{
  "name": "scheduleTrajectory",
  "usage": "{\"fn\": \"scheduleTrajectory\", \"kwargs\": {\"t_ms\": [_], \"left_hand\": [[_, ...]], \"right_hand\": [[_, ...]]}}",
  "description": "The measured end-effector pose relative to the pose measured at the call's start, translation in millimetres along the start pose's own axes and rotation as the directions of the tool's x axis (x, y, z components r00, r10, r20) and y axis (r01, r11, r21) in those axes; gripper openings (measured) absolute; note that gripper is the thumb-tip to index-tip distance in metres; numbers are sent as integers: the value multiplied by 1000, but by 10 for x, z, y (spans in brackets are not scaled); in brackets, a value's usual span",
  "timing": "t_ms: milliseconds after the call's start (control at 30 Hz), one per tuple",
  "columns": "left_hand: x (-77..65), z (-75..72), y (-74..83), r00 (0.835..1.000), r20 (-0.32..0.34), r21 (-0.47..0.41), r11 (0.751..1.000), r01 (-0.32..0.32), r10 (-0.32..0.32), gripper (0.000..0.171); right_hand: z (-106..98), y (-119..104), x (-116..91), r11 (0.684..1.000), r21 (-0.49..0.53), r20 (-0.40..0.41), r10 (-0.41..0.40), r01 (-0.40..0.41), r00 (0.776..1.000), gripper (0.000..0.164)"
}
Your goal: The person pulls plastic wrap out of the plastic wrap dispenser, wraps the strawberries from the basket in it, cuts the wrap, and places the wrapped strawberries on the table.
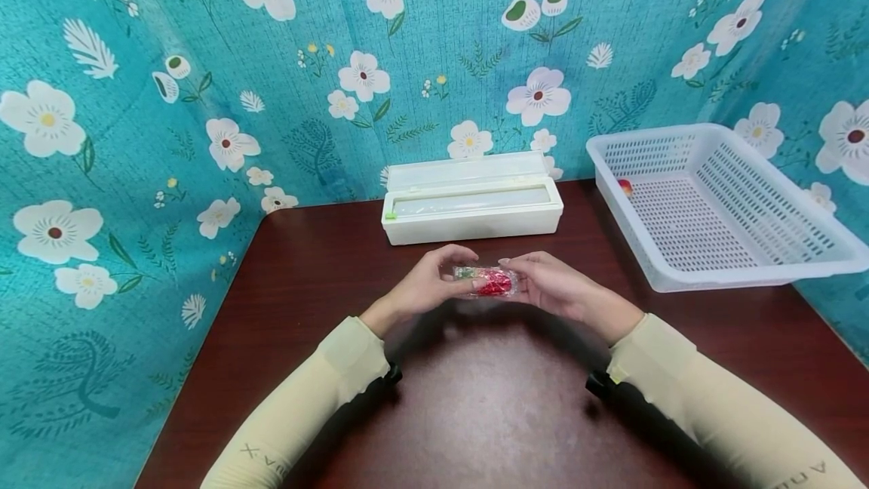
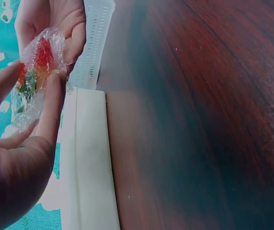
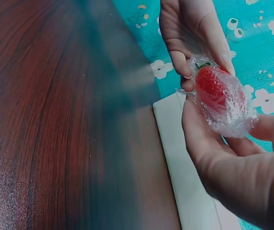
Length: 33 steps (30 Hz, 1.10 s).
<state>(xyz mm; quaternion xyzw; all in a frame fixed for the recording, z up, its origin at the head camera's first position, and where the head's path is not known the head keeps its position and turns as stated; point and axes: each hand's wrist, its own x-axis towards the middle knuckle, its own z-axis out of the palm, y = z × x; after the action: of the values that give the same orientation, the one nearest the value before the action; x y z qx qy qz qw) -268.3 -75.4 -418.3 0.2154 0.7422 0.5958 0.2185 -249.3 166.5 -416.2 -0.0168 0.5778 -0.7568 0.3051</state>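
A red strawberry [image 1: 497, 282] with a green leafy top is wrapped in crinkled clear cling film [image 3: 237, 115], held between both hands above the table. My left hand [image 1: 434, 278] pinches the leafy end, its thumb lying along the wrapped fruit. From the other side, my right hand [image 1: 560, 289] grips the red end, with thumb and fingers around the film. In the right wrist view, the film bunches into loose folds near the right fingers. Just beyond the hands stands a white cling film dispenser box [image 1: 471, 226] with its lid raised.
A white perforated plastic basket [image 1: 627, 236] stands at the back right, with a small red and yellow item [image 1: 625, 187] inside by its left wall. The dark brown wooden table [image 1: 326, 262] meets a teal flowered cloth [image 1: 305, 96] at the back and sides.
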Motion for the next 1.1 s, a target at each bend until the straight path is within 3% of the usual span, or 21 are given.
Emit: {"fn": "scheduleTrajectory", "kwargs": {"t_ms": [200,400,500,700,867,1000,1100], "left_hand": [[-4,3,1,996,18,-82,993,88,-87,53],[-11,7,-28,990,3,19,990,142,-142,56],[-15,9,-41,987,23,7,987,159,-159,53],[-12,14,-71,995,23,-88,991,97,-95,30],[-13,25,-64,998,-3,-111,992,61,-61,24],[-14,36,-51,998,-21,-97,994,51,-53,24],[-15,41,-44,999,-29,-106,994,41,-44,24]], "right_hand": [[-39,39,36,999,28,4,-29,29,1000,34],[-42,51,49,999,35,34,-27,26,999,41],[-40,50,49,999,22,27,-24,24,999,39],[-35,52,47,1000,-1,14,-13,13,1000,36],[-21,47,45,999,-39,3,-13,13,1000,40],[-8,40,31,990,-137,1,-41,41,999,44],[-8,34,3,959,-273,0,-86,83,996,44]]}}
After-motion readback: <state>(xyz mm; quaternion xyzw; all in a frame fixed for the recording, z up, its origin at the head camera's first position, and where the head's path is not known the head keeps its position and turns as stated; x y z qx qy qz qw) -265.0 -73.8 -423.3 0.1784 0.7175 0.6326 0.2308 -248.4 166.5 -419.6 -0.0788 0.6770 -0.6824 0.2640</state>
